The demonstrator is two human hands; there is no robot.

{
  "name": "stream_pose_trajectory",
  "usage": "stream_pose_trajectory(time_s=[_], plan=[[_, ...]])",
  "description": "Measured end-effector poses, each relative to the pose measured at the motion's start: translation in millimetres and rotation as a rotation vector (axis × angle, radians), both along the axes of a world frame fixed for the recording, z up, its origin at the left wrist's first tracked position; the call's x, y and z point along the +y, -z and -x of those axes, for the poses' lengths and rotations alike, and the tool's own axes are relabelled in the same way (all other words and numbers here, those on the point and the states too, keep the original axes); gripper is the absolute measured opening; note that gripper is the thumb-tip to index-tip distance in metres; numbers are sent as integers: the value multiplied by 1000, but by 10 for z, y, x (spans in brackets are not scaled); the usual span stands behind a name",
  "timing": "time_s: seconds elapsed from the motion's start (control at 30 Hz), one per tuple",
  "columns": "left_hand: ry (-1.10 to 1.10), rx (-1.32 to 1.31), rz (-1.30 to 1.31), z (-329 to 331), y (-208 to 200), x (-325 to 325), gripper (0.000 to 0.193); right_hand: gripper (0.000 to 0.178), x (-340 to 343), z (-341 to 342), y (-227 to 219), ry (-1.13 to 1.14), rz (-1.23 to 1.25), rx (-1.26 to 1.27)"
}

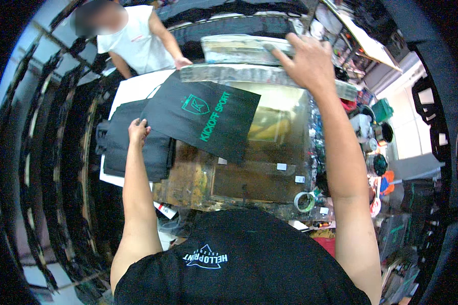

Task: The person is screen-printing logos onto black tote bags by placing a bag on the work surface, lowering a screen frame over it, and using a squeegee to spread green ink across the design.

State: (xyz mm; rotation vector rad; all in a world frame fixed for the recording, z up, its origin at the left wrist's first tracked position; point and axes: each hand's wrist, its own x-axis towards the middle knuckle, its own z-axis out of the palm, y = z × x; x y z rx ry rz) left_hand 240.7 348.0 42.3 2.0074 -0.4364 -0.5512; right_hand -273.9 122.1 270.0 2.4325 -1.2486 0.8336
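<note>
A black sheet, apparently fabric, [224, 124] with a green crest and green lettering slants over the table's middle. My left hand [139, 131] is closed at its left corner, thumb on top. Below that hand lies a stack of plain black sheets [135, 150]. My right hand [310, 61] reaches to the far side, its fingers curled at the raised, paint-stained frame of a printing screen [239, 74]; part of the grip is hidden. Another pale, stained bar [244, 49] lies beyond the frame. A co-worker's hand [183, 62] is by the sheet's far edge.
The stained work table [188, 188] has a glossy brown board [259, 178] on it. A tape roll [304, 202] lies near its front right. Paint pots [380, 163] crowd the right. A co-worker in white [137, 43] stands far left, beside racks of dark sheets [61, 142].
</note>
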Motion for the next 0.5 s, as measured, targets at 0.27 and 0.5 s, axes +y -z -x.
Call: stream_pose_trajectory(time_s=[0.27, 0.5], plan=[[355, -817, -416, 297, 1180, 1626, 75, 53, 48, 3, -28, 29, -6, 44], [332, -768, -725, 752, 1433, 1936, 83, 56, -159, -15, 0, 41, 46, 66]])
